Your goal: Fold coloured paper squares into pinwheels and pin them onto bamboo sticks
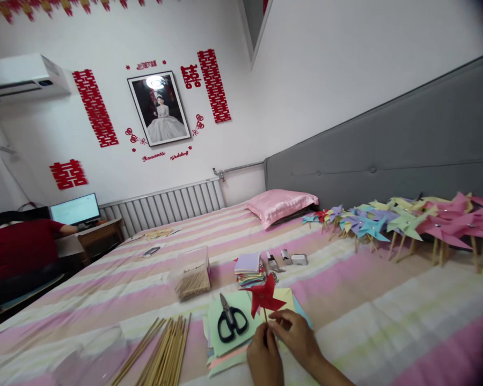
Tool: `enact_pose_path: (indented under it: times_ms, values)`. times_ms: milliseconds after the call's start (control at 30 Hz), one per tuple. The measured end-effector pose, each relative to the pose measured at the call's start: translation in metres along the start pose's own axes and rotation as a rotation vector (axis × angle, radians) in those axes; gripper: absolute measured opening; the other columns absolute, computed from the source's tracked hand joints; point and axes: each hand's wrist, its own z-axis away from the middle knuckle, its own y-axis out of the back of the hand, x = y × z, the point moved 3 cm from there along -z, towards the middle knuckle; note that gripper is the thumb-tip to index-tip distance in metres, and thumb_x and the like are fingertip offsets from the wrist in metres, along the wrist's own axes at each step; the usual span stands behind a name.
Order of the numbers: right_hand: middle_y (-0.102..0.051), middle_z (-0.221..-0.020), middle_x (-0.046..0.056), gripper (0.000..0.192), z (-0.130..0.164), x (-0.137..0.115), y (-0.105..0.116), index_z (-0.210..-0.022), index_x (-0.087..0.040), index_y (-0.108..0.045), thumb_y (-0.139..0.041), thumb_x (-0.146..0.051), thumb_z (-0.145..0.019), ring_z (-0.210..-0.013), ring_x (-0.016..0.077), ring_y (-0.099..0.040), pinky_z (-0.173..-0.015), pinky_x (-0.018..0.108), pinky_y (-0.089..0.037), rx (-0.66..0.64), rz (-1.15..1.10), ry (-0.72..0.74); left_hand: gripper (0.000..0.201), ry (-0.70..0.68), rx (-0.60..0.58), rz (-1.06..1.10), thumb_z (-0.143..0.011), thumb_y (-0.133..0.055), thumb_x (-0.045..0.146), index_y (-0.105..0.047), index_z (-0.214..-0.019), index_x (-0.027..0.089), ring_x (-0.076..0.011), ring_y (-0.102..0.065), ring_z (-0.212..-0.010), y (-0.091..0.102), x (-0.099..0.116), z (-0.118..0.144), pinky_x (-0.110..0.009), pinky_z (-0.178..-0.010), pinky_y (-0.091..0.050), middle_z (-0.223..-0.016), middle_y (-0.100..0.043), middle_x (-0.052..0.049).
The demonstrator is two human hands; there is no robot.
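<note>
Two hands meet at the bottom edge, both pinched on one thin stick: left hand [264, 358] low on it, right hand [297, 336] just above, fingers closed round the stick under a red pinwheel [266, 297]. Pinwheel stands upright over loose paper sheets [233, 343] on the striped bed [386, 316]. Black scissors [230, 320] lie on the green sheet, just left of the hands. Bundle of wooden sticks [161, 356] further left, near the bottom edge. Behind the pinwheel, a stack of coloured paper squares [249, 271]; box of short sticks [193, 276] to its left; small metal items [287, 258] to its right, too small to tell. Finished pinwheels [406, 222] in a long row at right along the grey headboard [386, 150]. Pink pillow [279, 205] beyond. Far left, a person in red [18, 252] sits at a desk with a lit monitor [75, 209].
</note>
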Motion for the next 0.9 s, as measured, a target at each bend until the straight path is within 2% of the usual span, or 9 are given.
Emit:
enact_pose_path:
  times_ms: [200, 333, 567, 900]
  values:
    - [-0.069, -0.071, 0.005, 0.022, -0.002, 0.0, -0.003, -0.074, -0.02, -0.073, -0.059, -0.036, -0.068, -0.063, 0.0197, -0.061, -0.06, 0.027, -0.045, -0.015, 0.007, 0.001, 0.03, -0.03, 0.003, 0.015, -0.079, -0.041, 0.026, -0.07, -0.085, 0.019, -0.0243, -0.065, -0.071, -0.004, -0.005, -0.003, -0.03, -0.064, -0.045, -0.078, -0.073, -0.01]
    - [-0.07, -0.065, 0.005, 0.027, -0.002, -0.001, 0.0, -0.077, -0.019, -0.073, -0.056, -0.038, -0.071, -0.061, 0.0212, -0.062, -0.058, 0.027, -0.045, -0.014, 0.008, -0.019, 0.031, -0.028, 0.046, 0.021, -0.077, -0.042, 0.031, -0.069, -0.084, 0.017, -0.0256, -0.065, -0.073, -0.01, -0.009, -0.005, -0.033, -0.065, -0.045, -0.079, -0.072, -0.011]
    - [-0.07, -0.067, 0.006, 0.031, -0.003, -0.007, 0.007, -0.079, -0.018, -0.072, -0.052, -0.041, -0.075, -0.063, 0.0213, -0.061, -0.06, 0.027, -0.045, 0.049, 0.026, -0.037, 0.03, -0.029, 0.101, 0.001, -0.075, -0.043, 0.036, -0.068, -0.08, 0.019, -0.0234, -0.065, -0.071, -0.014, -0.01, -0.008, -0.03, -0.066, -0.046, -0.077, -0.072, -0.009]
    - [-0.068, -0.073, 0.003, 0.015, -0.005, -0.016, 0.007, -0.071, -0.022, -0.072, -0.058, -0.027, -0.07, -0.069, 0.0177, -0.062, -0.062, 0.023, -0.044, 0.013, 0.051, 0.013, 0.023, 0.02, 0.13, -0.119, -0.073, -0.048, 0.03, -0.068, -0.079, 0.022, -0.0253, -0.065, -0.068, -0.014, -0.012, -0.013, -0.029, -0.058, -0.044, -0.074, -0.073, -0.007]
